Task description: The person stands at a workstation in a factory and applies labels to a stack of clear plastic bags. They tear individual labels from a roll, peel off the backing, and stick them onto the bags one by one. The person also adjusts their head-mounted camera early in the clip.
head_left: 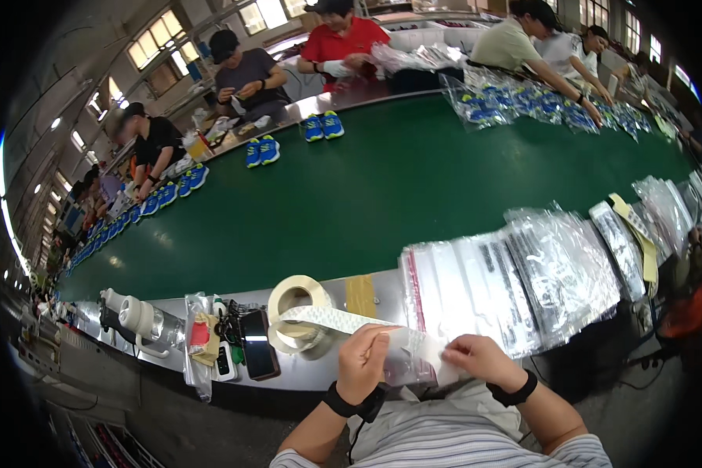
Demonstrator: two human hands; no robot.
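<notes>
At the lower centre of the frame, the left hand [363,360] and the right hand [480,360] hold a small clear bag [413,355] between them, each pinching one end with fingers closed on it. A strip of white labels [331,318] runs from the bag's left end to a label roll [295,300] standing just to the upper left. Left of the roll lie a dark phone [257,343] and a tape dispenser [136,318]. A fanned stack of clear bags [522,277] lies to the right of centre. Beyond stretches the green belt [382,187], with blue shoes [322,126] along its far edge at upper centre, where other people work.
</notes>
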